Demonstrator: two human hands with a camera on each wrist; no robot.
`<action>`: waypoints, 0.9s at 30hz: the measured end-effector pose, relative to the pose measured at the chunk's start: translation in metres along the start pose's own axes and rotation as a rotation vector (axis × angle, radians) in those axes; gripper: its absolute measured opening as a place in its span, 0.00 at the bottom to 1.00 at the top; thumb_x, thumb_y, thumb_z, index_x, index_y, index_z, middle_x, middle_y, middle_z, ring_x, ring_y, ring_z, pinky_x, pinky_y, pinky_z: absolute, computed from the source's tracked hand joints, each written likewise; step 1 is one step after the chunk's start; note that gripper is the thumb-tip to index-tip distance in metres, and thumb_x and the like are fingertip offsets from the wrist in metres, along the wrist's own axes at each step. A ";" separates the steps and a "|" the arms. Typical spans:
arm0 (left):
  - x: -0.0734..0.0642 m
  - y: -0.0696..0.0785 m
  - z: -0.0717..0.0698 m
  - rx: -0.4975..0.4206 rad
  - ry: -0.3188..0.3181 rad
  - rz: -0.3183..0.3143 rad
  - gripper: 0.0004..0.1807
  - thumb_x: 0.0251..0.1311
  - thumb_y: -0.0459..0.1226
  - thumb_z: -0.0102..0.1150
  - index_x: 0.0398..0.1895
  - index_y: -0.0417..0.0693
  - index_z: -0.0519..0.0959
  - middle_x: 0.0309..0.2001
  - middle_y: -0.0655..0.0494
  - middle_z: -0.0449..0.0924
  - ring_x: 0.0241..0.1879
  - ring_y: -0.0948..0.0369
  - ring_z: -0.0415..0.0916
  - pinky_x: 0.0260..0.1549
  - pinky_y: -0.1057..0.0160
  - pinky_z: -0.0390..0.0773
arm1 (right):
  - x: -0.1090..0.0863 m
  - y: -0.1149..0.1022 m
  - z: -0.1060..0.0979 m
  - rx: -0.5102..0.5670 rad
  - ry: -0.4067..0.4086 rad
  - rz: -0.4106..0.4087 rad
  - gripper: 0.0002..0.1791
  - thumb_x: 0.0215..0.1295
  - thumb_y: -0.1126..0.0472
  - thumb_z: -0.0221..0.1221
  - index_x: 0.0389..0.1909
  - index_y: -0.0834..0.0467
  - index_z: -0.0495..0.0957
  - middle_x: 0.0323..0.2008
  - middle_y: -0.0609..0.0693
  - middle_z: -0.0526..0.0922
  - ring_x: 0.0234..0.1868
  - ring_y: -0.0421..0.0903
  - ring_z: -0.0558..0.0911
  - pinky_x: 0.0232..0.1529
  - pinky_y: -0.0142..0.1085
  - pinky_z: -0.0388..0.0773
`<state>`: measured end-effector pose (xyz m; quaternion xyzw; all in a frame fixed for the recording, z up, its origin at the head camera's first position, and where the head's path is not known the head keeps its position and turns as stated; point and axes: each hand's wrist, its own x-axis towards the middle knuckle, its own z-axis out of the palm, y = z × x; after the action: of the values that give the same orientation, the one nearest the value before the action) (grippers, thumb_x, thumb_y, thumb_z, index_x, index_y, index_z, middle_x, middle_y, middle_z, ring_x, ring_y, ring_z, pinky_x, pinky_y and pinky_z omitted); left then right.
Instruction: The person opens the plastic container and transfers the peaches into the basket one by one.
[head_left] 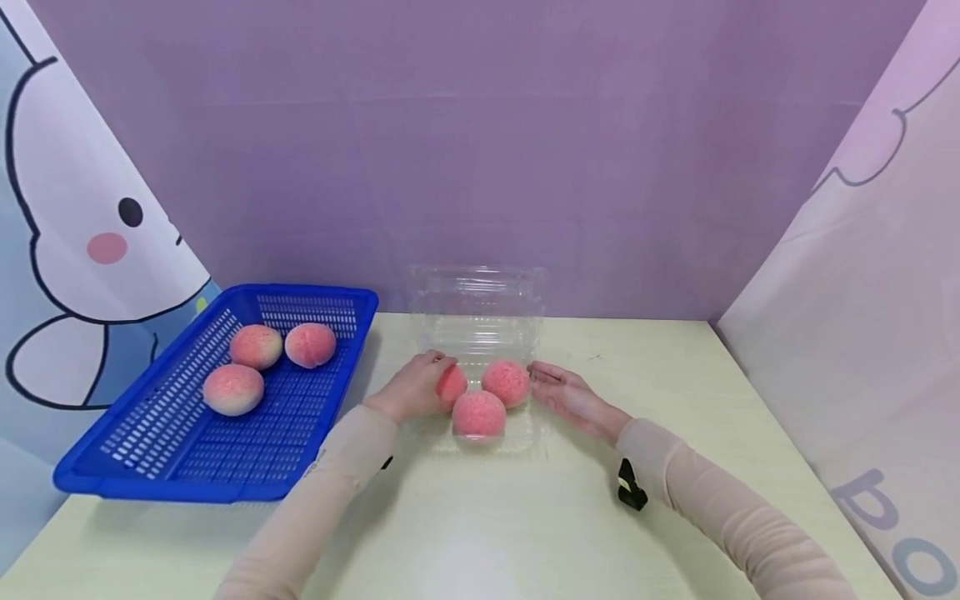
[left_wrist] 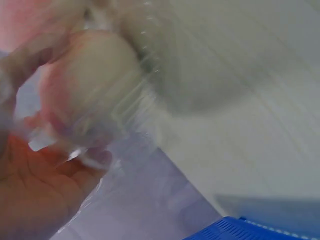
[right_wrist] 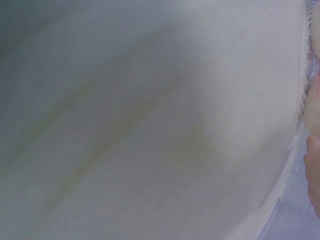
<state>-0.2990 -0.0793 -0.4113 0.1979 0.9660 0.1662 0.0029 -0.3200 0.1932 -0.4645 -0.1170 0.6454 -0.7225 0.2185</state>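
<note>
A clear plastic clamshell box (head_left: 528, 429) stands mid-table, its lid (head_left: 480, 304) raised at the back. Inside are a front peach (head_left: 478, 414), a right-hand peach (head_left: 506, 382) and a left-hand peach (head_left: 452, 384), pink and pale. My left hand (head_left: 415, 387) grips the left-hand peach at the box's left side; in the left wrist view its thumb and fingers lie around the fruit, partly behind shiny clear plastic. At the box's right side my right hand (head_left: 573, 402) has loosely extended fingers, fingertips beside the right-hand peach. It holds nothing.
To the left, a blue plastic basket (head_left: 217, 454) holds a few more peaches (head_left: 234, 389). The pale table (head_left: 637, 350) runs back to a purple backdrop (head_left: 637, 167). Printed panels (head_left: 847, 333) border both sides.
</note>
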 end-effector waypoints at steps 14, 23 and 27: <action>0.009 -0.011 0.018 0.099 0.051 0.104 0.36 0.43 0.43 0.65 0.60 0.49 0.67 0.54 0.51 0.67 0.55 0.53 0.64 0.51 0.53 0.74 | 0.000 -0.005 0.002 0.040 0.011 0.017 0.33 0.67 0.70 0.44 0.70 0.65 0.42 0.71 0.60 0.44 0.72 0.53 0.47 0.69 0.41 0.51; 0.008 -0.012 0.019 0.069 0.067 0.106 0.36 0.41 0.43 0.67 0.59 0.49 0.69 0.54 0.52 0.68 0.55 0.53 0.65 0.49 0.52 0.74 | 0.000 -0.006 0.003 0.049 0.017 0.026 0.32 0.67 0.71 0.43 0.70 0.65 0.42 0.71 0.60 0.44 0.72 0.53 0.47 0.69 0.41 0.50; 0.008 -0.013 0.021 0.083 0.074 0.126 0.36 0.40 0.42 0.67 0.59 0.49 0.69 0.53 0.52 0.68 0.54 0.53 0.66 0.49 0.53 0.74 | 0.000 -0.005 0.003 0.046 0.018 0.028 0.32 0.68 0.71 0.42 0.70 0.65 0.42 0.71 0.60 0.44 0.72 0.53 0.46 0.69 0.42 0.50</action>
<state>-0.3102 -0.0809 -0.4346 0.2519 0.9572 0.1331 -0.0516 -0.3196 0.1907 -0.4588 -0.0965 0.6319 -0.7352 0.2254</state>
